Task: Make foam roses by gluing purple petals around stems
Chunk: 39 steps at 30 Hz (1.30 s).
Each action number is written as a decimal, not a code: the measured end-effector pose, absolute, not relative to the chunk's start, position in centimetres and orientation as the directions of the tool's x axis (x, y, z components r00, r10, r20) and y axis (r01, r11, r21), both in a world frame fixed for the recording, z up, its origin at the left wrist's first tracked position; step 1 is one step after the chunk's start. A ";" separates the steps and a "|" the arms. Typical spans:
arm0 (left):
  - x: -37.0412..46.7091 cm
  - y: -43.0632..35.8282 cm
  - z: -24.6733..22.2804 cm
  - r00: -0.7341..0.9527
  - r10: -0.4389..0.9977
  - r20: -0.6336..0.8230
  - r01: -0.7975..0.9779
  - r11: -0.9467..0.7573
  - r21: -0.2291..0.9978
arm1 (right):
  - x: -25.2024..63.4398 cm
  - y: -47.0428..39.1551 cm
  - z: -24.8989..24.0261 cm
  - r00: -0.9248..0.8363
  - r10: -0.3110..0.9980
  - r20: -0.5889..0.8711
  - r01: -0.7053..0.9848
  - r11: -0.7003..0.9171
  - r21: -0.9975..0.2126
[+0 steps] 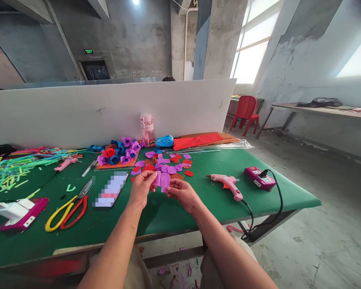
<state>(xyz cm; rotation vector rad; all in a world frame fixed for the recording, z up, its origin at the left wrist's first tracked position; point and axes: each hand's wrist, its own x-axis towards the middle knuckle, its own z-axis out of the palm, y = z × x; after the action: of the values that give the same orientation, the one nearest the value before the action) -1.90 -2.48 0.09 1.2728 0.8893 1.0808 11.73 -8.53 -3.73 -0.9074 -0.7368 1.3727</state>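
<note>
Between my two hands, over the green table, are small purple paper petals. My left hand is closed, pinching a petal between thumb and fingers. With its fingertips together, my right hand grips the lower right edge of a petal beside it. Whether the two pieces are joined I cannot tell. Just beyond my hands lie scattered purple, red and brown petals. Finished paper flowers in purple, blue and red are heaped on an orange sheet to the left.
A pink glue gun and a magenta power strip with cables lie to the right. On the left are scissors, a phone, another power strip and a second glue gun. A pink bottle stands behind.
</note>
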 end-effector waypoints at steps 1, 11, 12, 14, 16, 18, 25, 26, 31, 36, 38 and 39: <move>-1.9 -2.5 0.1 0.288 0.955 0.065 -0.114 -0.034 0.993 | 11.8 -8.5 -3.7 0.075 0.994 -0.076 -0.479 -0.031 -0.877; -2.0 -2.6 0.1 0.279 0.953 0.122 -0.137 -0.087 0.987 | 11.7 -9.1 -2.9 -0.019 0.994 -0.107 -0.462 -0.103 -0.881; -2.0 -2.5 0.1 0.270 0.954 0.129 -0.139 -0.094 0.986 | 11.6 -9.1 -2.8 -0.031 0.994 -0.106 -0.454 -0.108 -0.884; -2.2 -2.4 0.0 0.251 0.957 0.146 -0.148 -0.111 0.983 | 11.6 -9.3 -2.7 -0.051 0.993 -0.108 -0.438 -0.119 -0.891; -2.3 -2.3 0.0 0.229 0.959 0.165 -0.168 -0.128 0.977 | 11.7 -9.6 -2.3 -0.076 0.993 -0.089 -0.410 -0.113 -0.905; -2.4 -2.2 0.1 0.207 0.963 0.171 -0.191 -0.132 0.973 | 11.9 -10.3 -1.7 -0.159 0.987 -0.026 -0.338 -0.079 -0.938; -3.0 -1.8 0.4 0.198 0.968 0.157 -0.209 -0.115 0.971 | 12.8 -12.8 0.4 -0.672 0.739 -0.050 0.025 -0.045 -0.999; -3.0 -1.8 0.4 0.208 0.964 0.165 -0.207 -0.122 0.971 | 12.8 -12.6 0.2 -0.579 0.814 -0.038 0.000 -0.046 -0.999; -2.4 -2.6 0.2 0.213 0.941 0.263 -0.020 -0.265 0.964 | 11.5 -10.0 -1.6 0.065 0.998 0.003 -0.448 0.032 -0.893; -1.0 -5.4 1.3 0.441 0.852 0.283 0.212 -0.406 0.889 | 10.0 -9.0 -2.5 -0.122 0.980 -0.156 -0.753 -0.193 -0.629; -2.2 -5.5 2.1 0.444 0.865 0.235 0.215 -0.358 0.909 | 9.7 -9.2 -2.7 -0.158 0.964 -0.215 -0.781 -0.255 -0.570; -3.6 -5.3 2.4 0.392 0.887 0.245 0.263 -0.363 0.894 | 9.7 -9.3 -2.8 -0.159 0.957 -0.244 -0.783 -0.273 -0.559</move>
<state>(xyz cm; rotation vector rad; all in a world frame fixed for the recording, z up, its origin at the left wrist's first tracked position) -3.60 -5.25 2.36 1.8426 0.9943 0.9746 9.65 -9.26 -2.77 -0.6613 -0.3579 1.7408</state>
